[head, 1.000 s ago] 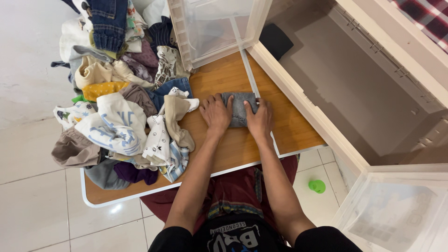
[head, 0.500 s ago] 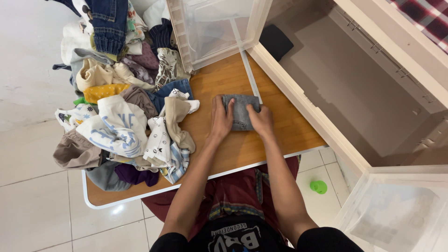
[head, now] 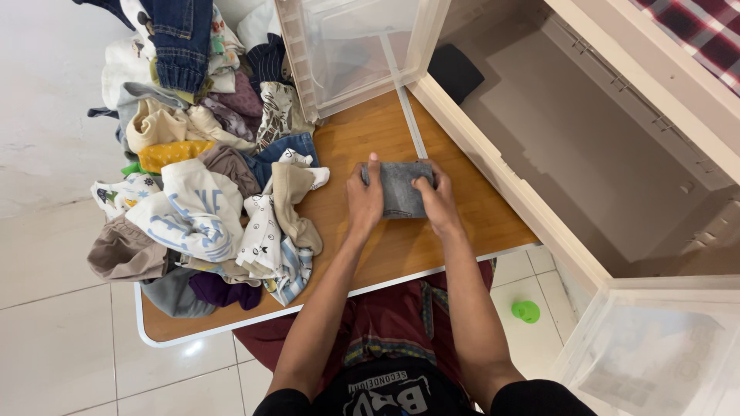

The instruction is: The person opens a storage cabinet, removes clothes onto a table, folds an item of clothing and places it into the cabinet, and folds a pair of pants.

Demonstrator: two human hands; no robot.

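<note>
Wooden table (head: 385, 250): light brown top with a white rim, set on pale floor tiles, left half buried under clothes, right half mostly bare.
Cream cabinet (head: 586, 146): large, open, right of the table, edge running along the table's right side; dark folded item (head: 456, 71) inside at the far corner.
Clothes pile (head: 204, 154): heaped on the table's left side from near edge to far edge; denim at the far end, white printed tops in the middle, brown and purple pieces at the near end.
Clear plastic bin (head: 347, 50): far side of the table, just beyond the hands, beside the pile.
Second clear bin (head: 655, 354): near right corner, on the floor by the cabinet.
Grey folded garment (head: 397, 189): small, roughly rectangular, flat on the bare wood right of the pile, between both hands, just near of the clear bin.
Left hand (head: 364, 202): palm down on the garment's left edge, fingers together and extended, pressing flat.
Right hand (head: 435, 202): on the garment's right edge, fingers curled over the cloth, thumb tucked against it; pinching or only pressing, cannot tell.
Green round object (head: 526, 311): small, on the floor tiles near the right, well apart from the table.
</note>
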